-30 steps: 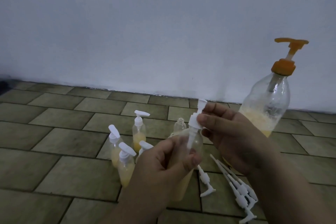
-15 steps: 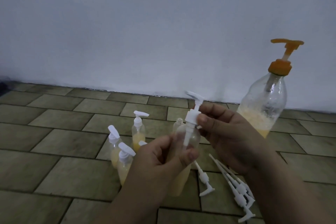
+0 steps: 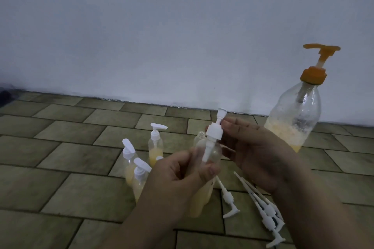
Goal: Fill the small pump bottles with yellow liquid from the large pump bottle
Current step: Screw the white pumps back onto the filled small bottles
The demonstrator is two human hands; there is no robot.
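Left hand (image 3: 178, 176) grips a small bottle (image 3: 204, 184), yellow liquid in its lower part, clear above. Right hand (image 3: 253, 151) pinches a white pump head (image 3: 214, 133) at the collar; the pump's stem sits in the bottle neck, collar just above the mouth, slightly tilted. Large pump bottle (image 3: 293, 119) with orange pump stands on the tiled floor (image 3: 60, 168) to the right, near the wall (image 3: 162, 36), yellow liquid low in it. Left of the hands: three capped small bottles (image 3: 155, 147), part-filled, close together. One uncapped clear bottle (image 3: 200, 137) behind the held one. Loose white pumps (image 3: 263, 206) lie on the floor below the right hand.
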